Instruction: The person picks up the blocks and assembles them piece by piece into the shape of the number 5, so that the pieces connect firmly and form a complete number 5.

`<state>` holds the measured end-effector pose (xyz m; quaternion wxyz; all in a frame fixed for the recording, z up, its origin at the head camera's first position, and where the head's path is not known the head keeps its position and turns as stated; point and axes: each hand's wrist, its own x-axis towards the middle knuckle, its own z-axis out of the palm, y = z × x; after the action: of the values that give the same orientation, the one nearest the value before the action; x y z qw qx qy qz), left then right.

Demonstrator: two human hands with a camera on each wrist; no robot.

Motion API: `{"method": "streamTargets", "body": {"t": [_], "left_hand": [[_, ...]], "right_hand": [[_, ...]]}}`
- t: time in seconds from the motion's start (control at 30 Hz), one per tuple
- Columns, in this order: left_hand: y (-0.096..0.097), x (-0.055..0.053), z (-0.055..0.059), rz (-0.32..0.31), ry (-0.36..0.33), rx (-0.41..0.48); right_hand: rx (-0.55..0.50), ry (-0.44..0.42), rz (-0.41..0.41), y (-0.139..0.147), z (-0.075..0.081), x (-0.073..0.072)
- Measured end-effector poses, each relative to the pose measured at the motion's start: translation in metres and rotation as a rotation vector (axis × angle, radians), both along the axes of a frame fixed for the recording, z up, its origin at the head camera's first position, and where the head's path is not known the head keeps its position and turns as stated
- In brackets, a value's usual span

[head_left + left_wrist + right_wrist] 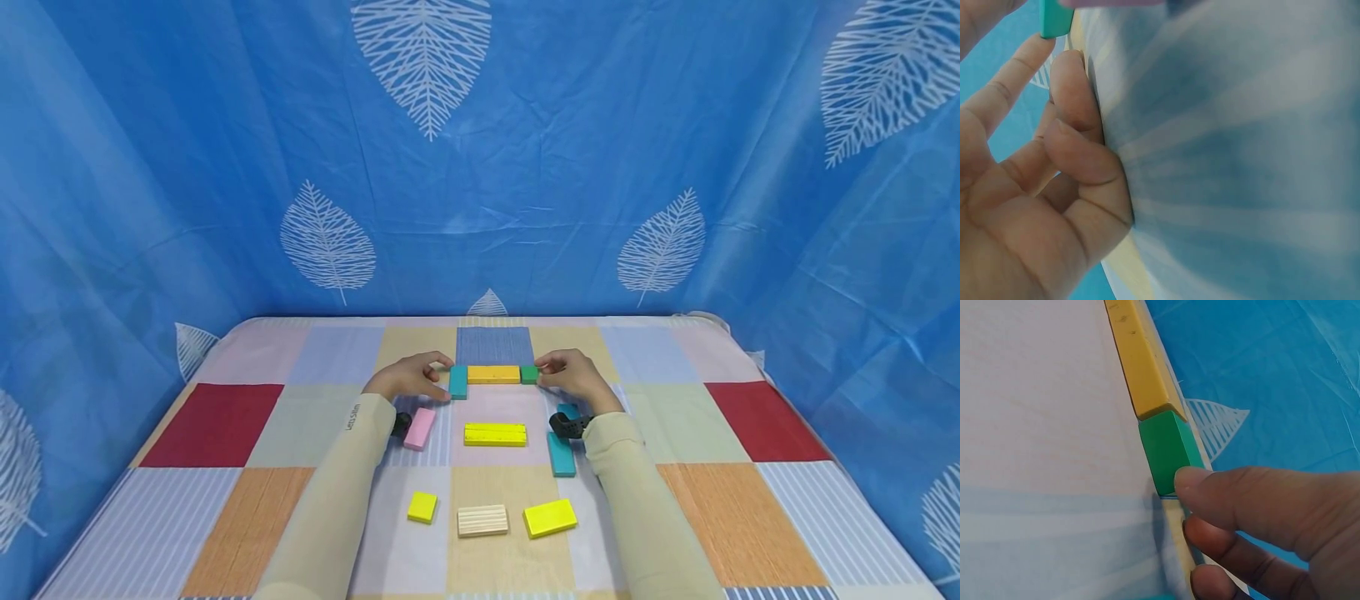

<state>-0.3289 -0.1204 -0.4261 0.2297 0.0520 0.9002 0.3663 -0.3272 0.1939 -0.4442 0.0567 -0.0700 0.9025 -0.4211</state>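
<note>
At the far middle of the table, a teal block [458,382], an orange-yellow block [493,375] and a small green block [528,375] stand end to end in a row. My left hand [412,377] is at the row's left end, a straight fingertip touching the teal block [1055,19]; its other fingers bend loosely against the cloth. From the right, my right hand [576,375] meets the green block [1169,450], its thumb [1194,478] against the block's near end and the other fingers bent below. The orange-yellow block [1141,356] abuts the green one.
Nearer lie a pink block [419,428] by the left wrist, yellow blocks [495,435] in the middle, and teal blocks [561,457] under the right wrist. Closer still are a yellow square [422,507], a ridged wooden block [482,521] and another yellow block [551,518]. A blue curtain [487,183] surrounds the table.
</note>
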Motion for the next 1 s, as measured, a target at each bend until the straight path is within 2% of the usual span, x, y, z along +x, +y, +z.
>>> {"method": "streamTargets", "body": {"t": [0.33,0.7,1.0], "left_hand": [[-0.0030,-0.0007,-0.0013,-0.042,0.005,0.039],[-0.0036,-0.0009,0.0003,-0.054,0.007,0.055],[-0.0088,0.0016,0.0002,-0.087,0.007,0.092]], "right_hand": [[0.005,0.005,0.006,-0.0018,-0.0007,-0.0008],[-0.008,-0.014,-0.021,-0.0037,0.0005,-0.0016],[-0.036,-0.013,0.020,-0.0009,-0.0003,-0.0001]]}}
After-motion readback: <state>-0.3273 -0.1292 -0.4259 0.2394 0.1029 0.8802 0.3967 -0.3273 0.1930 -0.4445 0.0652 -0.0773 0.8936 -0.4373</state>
